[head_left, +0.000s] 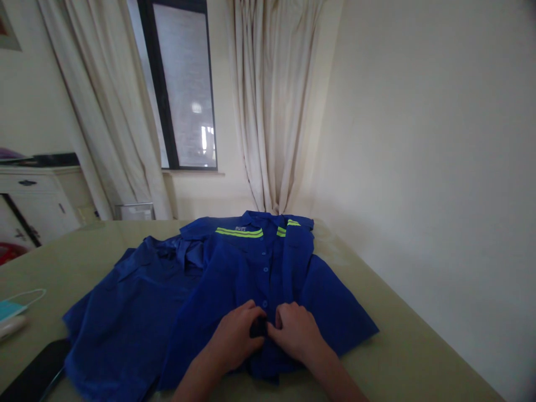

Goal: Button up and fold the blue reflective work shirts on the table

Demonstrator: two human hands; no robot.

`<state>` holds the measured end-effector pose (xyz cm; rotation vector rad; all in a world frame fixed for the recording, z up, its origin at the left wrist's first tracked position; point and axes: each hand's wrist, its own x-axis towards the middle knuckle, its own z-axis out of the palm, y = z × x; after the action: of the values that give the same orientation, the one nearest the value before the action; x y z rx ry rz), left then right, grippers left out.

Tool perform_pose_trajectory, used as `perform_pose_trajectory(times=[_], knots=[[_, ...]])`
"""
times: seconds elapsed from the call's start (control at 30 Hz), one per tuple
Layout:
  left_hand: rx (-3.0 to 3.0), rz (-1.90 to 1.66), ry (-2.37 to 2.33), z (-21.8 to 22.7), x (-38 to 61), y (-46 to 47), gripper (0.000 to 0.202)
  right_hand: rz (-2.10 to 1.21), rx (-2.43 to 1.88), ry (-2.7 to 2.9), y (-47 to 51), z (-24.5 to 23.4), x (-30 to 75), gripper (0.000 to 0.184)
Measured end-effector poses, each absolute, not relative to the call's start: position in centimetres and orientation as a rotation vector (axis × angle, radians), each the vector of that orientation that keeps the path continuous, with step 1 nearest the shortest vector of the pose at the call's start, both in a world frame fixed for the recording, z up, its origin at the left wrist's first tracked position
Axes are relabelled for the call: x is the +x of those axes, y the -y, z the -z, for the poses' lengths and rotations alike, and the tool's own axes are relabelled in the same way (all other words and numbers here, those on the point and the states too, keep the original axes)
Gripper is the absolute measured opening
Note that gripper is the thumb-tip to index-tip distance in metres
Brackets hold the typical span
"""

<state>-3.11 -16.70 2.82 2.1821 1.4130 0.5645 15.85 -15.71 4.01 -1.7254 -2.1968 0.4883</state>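
Observation:
A blue work shirt (234, 268) with yellow-green reflective stripes lies spread out, its collar toward the far side and a row of buttons down its middle. Both hands meet at the lower part of this button line. My left hand (240, 329) is closed, fingers curled round the shirt front. Close beside it, my right hand (295, 329) pinches the front edge between thumb and fingers. The fingers hide the button there. To the left, a second blue garment (129, 307) lies partly against the shirt.
The pale green table (410, 340) bears everything and meets the white wall on the right. A dark flat object (36, 374), a light blue mask (12, 309) and a whitish rounded object (12, 328) lie on the left. Behind are curtains (272, 100) and a window (186, 84).

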Motion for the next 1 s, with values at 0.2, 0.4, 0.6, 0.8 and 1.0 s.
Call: perform_pose_trajectory(times=[0.2, 0.4, 0.6, 0.8, 1.0], knots=[[2.167, -0.563, -1.444, -2.4, -2.9, 16.3, 0.015, -0.429, -1.857, 2.11, 15.7, -3.9, 15.7, 0.025], [2.312, -0.702, -1.553, -1.0, -3.1, 15.9, 0.044, -0.363, -1.789, 2.177, 16.4, -4.0, 14.7, 0.042], [2.416, -0.589, -1.609, -0.4, -3.0, 15.4, 0.043, -0.296, -1.946, 2.136, 15.5, -3.3, 13.4, 0.056], [2.475, -0.563, -1.649, -1.3, -2.7, 16.1, 0.038, -0.44, -1.886, 1.939, 13.9, -2.9, 15.1, 0.053], [2.467, -0.593, -1.742, -1.5, -1.8, 15.5, 0.03, -0.984, -1.485, 1.486, 12.3, -2.6, 16.5, 0.025]])
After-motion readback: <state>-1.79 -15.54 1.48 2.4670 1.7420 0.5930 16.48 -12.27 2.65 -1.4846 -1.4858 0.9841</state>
